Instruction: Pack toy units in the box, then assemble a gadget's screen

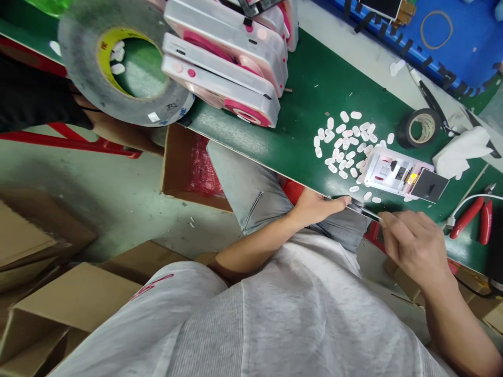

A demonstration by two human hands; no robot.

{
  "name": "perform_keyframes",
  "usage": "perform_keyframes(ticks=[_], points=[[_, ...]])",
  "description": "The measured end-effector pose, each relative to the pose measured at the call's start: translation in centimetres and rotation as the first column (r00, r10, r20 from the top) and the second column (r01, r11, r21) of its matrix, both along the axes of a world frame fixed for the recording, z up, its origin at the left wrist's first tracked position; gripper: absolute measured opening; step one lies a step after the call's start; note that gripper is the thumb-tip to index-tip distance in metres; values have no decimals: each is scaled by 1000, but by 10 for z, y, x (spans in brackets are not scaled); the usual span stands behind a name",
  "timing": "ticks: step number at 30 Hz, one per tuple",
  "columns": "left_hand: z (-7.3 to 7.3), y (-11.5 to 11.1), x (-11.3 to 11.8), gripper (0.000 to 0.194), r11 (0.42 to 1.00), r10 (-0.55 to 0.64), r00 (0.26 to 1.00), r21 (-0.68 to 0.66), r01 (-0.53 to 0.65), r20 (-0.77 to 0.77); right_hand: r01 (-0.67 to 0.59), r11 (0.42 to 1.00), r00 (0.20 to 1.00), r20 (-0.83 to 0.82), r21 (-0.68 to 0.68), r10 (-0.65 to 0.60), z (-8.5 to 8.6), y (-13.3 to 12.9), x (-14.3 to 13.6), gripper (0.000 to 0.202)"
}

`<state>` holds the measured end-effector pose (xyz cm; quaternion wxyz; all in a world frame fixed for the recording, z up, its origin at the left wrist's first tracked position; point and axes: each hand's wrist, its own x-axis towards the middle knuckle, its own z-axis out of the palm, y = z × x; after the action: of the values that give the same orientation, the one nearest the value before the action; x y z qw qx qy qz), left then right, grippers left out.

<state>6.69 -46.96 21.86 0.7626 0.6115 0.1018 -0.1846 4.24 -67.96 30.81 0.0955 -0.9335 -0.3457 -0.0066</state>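
My left hand [316, 208] is at the front edge of the green table, its thumb pressed down on a thin dark piece seen nearly edge-on. My right hand [417, 245] is closed, thumb and fingers pinching the end of a slim metallic tool [368, 211] that points toward my left thumb. What kind of tool it is I cannot make out. Just beyond the hands lies an opened white device case [387, 170], with a dark screen [428, 185] folded out at its right end and a small yellow light inside. Several small white oval pads [346, 142] are scattered to its left.
White-and-pink device housings [223, 84] stand beside a large grey tape roll [84, 63]. Black tape [418, 128], crumpled tissue [456, 152], red-handled pliers [467, 217] and a white cable [471, 198] are at the right. A blue tray [467, 47] is behind. Cardboard boxes [74, 293] sit on the floor.
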Motion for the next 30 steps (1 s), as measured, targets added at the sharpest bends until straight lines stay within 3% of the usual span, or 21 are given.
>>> perform_keyframes(ticks=[5, 10, 24, 30], points=[[0, 0, -1, 38, 999, 0, 999, 51, 2, -44, 19, 1000, 999, -31, 22, -19, 1, -1, -1, 16], [-1, 1, 0, 35, 996, -10, 1000, 93, 12, -29, 19, 1000, 1000, -24, -7, -19, 1, -4, -6, 16], [-12, 2, -5, 35, 997, -36, 997, 64, 31, 68, 12, 997, 1000, -10, -72, -13, 5, -15, -12, 17], [-15, 1, -6, 38, 997, -29, 999, 68, 27, 37, 16, 996, 1000, 4, -85, -16, 6, -23, -17, 14]])
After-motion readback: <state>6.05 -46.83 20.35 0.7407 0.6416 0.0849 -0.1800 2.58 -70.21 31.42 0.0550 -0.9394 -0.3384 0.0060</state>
